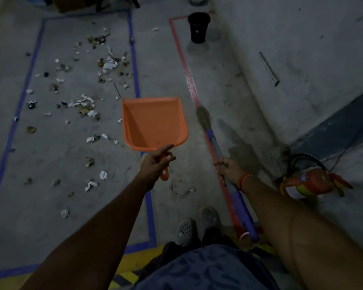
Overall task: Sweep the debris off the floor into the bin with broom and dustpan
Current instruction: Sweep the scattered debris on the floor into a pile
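Note:
My left hand [155, 163] grips the handle of an orange dustpan [153, 122], held above the floor with its mouth facing away from me; the index finger lies straight along it. My right hand [228, 169] holds the blue and grey handle of a broom [216, 147], whose bristle head points forward over the red tape line. Paper scraps and dry leaf debris [88, 84] lie scattered on the concrete floor inside the blue-taped rectangle at the left. A black bin [198, 27] stands far ahead near the wall.
A red fire extinguisher [314, 181] lies on the floor at the right by the wall. Blue tape [134, 65] and red tape [182, 59] mark lines on the floor. My feet in grey clogs [197, 225] stand between them. Yellow-black marking runs along the bottom.

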Demonstrator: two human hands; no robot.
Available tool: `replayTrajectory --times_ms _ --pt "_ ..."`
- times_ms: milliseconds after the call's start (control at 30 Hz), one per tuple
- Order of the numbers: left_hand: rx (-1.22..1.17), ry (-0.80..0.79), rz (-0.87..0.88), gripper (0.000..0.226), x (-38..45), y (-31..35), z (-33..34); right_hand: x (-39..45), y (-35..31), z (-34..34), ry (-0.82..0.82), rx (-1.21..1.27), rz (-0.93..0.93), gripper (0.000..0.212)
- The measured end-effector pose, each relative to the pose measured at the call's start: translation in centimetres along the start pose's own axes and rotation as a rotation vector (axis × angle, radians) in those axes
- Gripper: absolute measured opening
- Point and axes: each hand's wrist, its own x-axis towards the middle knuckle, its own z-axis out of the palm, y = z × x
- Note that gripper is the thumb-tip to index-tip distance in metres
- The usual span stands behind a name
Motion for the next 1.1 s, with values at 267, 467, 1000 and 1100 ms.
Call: replayTrajectory --times_ms 267,467,1000,1100 --pt "-0.104 -0.026 -0.109 0.03 -2.6 -0.9 0.0 -2.0 1.3 1.0 0.038 0.037 -0.019 0.034" --pt "0.015 0.009 -0.062 0.031 -5.0 -2.2 0.0 -4.1 3.2 1.2 0.065 0.093 -0.005 0.031" --pt "0.281 -0.167 0.021 0.036 -10.3 -4.0 -3.2 -10.7 10.8 5.7 0.046 0.246 0.114 0.027" --pt "0.228 -0.222 0.016 0.038 -9.2 -4.0 -5.2 -10.9 10.3 7.1 0.064 0.243 0.132 0.027"
